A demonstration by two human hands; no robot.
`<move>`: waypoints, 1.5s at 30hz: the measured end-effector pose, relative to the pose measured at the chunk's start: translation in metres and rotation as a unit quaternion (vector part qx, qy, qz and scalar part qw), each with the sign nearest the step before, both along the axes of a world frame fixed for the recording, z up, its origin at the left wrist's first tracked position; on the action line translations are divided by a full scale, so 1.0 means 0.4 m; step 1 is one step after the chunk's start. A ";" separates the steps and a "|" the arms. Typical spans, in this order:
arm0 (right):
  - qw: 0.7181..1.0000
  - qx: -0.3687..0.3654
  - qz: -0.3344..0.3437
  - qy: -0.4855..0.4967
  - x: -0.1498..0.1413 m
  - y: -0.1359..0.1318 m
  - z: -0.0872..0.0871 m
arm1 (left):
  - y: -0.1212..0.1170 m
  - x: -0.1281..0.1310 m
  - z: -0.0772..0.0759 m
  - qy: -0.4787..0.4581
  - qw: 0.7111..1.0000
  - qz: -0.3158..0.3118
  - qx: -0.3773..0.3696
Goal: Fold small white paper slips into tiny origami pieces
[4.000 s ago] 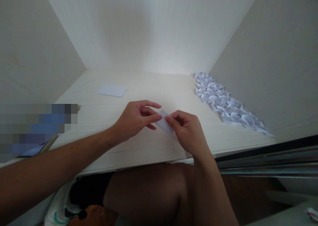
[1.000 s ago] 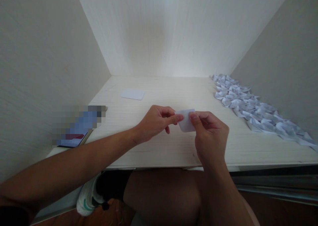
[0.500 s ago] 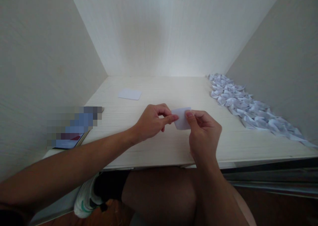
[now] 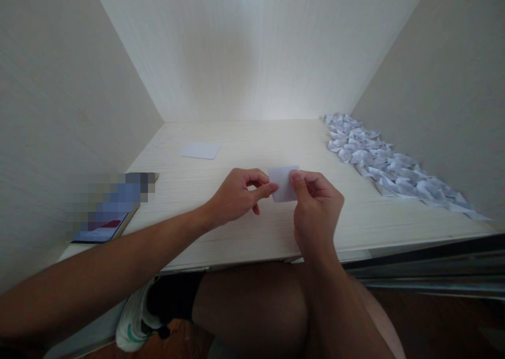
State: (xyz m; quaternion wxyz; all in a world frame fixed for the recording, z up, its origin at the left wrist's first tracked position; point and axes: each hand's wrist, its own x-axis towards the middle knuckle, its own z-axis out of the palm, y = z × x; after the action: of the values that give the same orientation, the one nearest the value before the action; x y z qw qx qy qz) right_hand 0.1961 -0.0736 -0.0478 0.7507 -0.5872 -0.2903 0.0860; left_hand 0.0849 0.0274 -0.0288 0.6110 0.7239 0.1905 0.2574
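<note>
A small white piece of paper (image 4: 282,183) is held up between both hands, above the pale desk (image 4: 236,238). My left hand (image 4: 242,192) pinches its left edge between thumb and fingers. On the other side, my right hand (image 4: 317,201) grips the paper's right edge, thumb on the near face. Farther back on the left lies a flat white paper stack or sheet (image 4: 200,150). Along the right side runs a long pile of folded white paper pieces (image 4: 389,164).
A tablet or phone with a lit, blurred-out screen (image 4: 106,217) lies at the desk's left edge. Panels enclose the desk at the left (image 4: 67,85), back and right. My crossed leg and a white shoe (image 4: 132,322) are below the front edge.
The view has shifted slightly, so the desk things appear a little farther left. The paper now faces me more squarely, its top edge nearly level. Both hands keep their hold.
</note>
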 end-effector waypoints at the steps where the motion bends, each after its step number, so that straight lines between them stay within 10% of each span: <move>1: 1.000 -0.001 0.002 0.002 -0.001 0.000 0.000 | 0.001 0.000 -0.001 0.003 1.000 0.003 0.009; 45: 0.997 0.021 -0.076 0.001 0.008 0.006 0.001 | -0.009 -0.002 -0.027 0.049 0.999 -0.019 -0.003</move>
State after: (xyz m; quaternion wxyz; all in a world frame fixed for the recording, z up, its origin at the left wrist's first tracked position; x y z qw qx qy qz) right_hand 0.1993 -0.0712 -0.0476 0.7677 -0.5915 -0.2453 0.0231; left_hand 0.0840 0.0240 -0.0396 0.6078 0.7375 0.2066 0.2095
